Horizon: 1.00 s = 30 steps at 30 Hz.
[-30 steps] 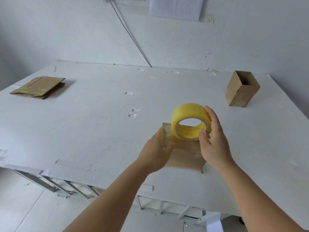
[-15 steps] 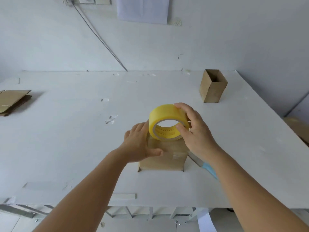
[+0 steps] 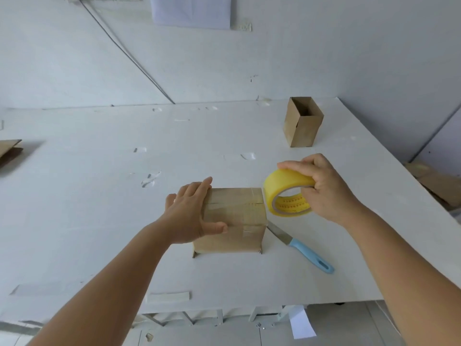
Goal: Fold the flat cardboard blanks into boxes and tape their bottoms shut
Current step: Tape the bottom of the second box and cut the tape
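Note:
A brown cardboard box (image 3: 237, 216) stands bottom-up near the table's front edge, with clear tape across its closed flaps. My left hand (image 3: 192, 216) lies flat against the box's left side and top edge, fingers straight, thumb on the near face. My right hand (image 3: 321, 188) grips a yellow tape roll (image 3: 287, 193) just off the box's right edge, with a strip running from the roll onto the box top. A finished open box (image 3: 303, 122) stands upright at the back right. Flat cardboard blanks (image 3: 8, 151) lie at the far left edge.
A knife with a light blue handle (image 3: 306, 253) lies on the white table (image 3: 99, 221) right of the box, its blade reaching under the box's corner. Scraps of tape stick to the tabletop. More cardboard (image 3: 436, 181) lies on the floor beyond the right edge.
My right hand has carried the tape roll from above the box to beyond its right edge, drawing tape across the top. My left hand has slid to the box's left side.

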{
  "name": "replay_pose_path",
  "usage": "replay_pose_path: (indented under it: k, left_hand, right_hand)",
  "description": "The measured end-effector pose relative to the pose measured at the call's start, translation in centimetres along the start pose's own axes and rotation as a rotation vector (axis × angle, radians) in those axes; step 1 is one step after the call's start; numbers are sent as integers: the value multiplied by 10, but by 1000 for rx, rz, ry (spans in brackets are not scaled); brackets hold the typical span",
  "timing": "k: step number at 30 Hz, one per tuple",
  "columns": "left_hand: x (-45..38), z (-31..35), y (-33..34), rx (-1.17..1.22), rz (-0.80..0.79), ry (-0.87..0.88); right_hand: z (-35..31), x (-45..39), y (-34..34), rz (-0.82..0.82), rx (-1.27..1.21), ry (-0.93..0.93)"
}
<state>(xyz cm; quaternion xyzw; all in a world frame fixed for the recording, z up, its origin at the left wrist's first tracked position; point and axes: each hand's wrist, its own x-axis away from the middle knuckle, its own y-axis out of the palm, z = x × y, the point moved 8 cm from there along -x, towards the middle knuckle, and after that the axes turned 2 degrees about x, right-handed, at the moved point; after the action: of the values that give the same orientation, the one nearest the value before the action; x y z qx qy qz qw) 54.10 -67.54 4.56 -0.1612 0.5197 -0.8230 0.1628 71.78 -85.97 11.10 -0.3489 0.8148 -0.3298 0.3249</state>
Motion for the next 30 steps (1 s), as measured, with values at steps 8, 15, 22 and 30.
replay_pose_path:
  k: [8,15,22,30]
  left_hand:
    - [-1,-1,1,-23,-7,-5]
    - [-1,11,1,-190,-105,6]
    - [-20,98,30,-410,-136,216]
    - [-29,106,28,-390,-3,280]
  right_hand:
    - [19,16,18,-6,8,22]
    - [27,25,32,-7,-24,66]
    - [14,27,44,-83,-96,88]
    - [15,32,48,-233,-284,179]
